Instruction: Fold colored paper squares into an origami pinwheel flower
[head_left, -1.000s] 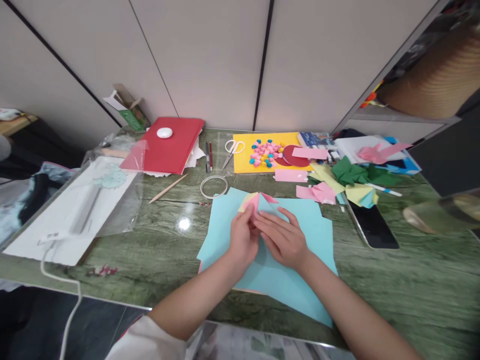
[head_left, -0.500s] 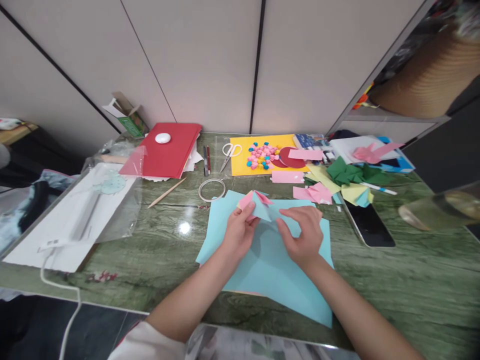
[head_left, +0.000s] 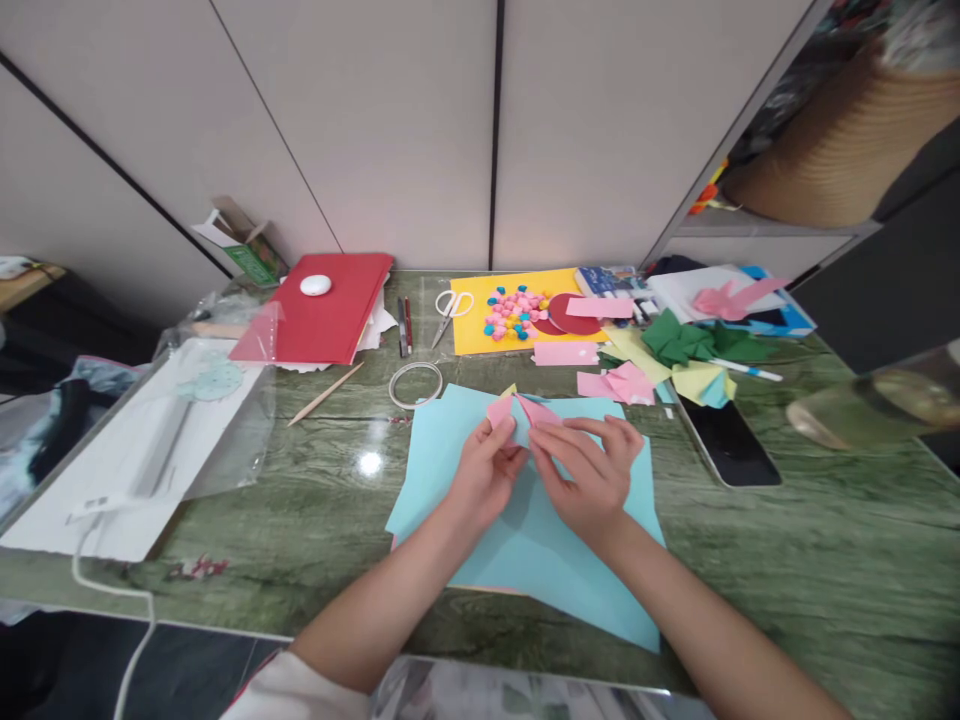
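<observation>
A small folded paper piece (head_left: 516,413), pink, light blue and yellow, is held between both hands above a stack of light blue paper sheets (head_left: 540,540) on the green marble table (head_left: 787,540). My left hand (head_left: 484,478) pinches its left side with thumb and fingers. My right hand (head_left: 592,470) grips its right side, fingers curled over a pink flap.
At the back lie a red folder (head_left: 322,310) with a white round object, pens, scissors (head_left: 448,310), a tape ring (head_left: 415,384), yellow paper (head_left: 480,325) with coloured bits, and pink, green and yellow scraps (head_left: 675,355). A phone (head_left: 724,440) lies right; plastic-wrapped white paper (head_left: 142,440) left.
My right hand had moved right and away from the folded piece half a second ago; now it is back against it, gripping the pink flap. The left hand kept its hold.
</observation>
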